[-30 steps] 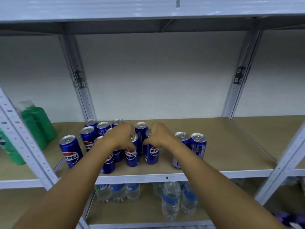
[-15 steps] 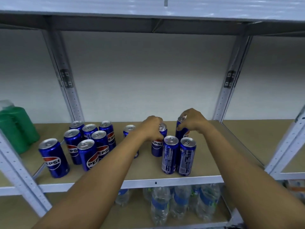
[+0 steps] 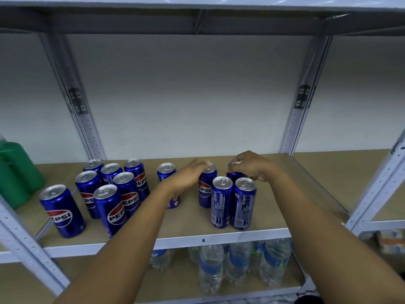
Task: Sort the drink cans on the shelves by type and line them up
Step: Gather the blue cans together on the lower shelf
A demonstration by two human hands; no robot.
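Left hand [image 3: 188, 175]: fingers extended, touching the rim of a blue aluminium Pepsi can [image 3: 206, 187].
Right hand [image 3: 249, 164]: fingers curled, gripping the top of a rear blue can [image 3: 234, 174].
Shelf [image 3: 192, 220]: tan board.

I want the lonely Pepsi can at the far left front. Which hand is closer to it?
Left. The left hand is right of the lone blue Pepsi can; the right hand is farther right.

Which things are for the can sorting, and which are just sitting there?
For the job:
- Pepsi cans grouped at left
- can under the left hand
- can gripped by the right hand
- front pair of cans

Just sitting there:
- green bottles
- water bottles on the lower shelf
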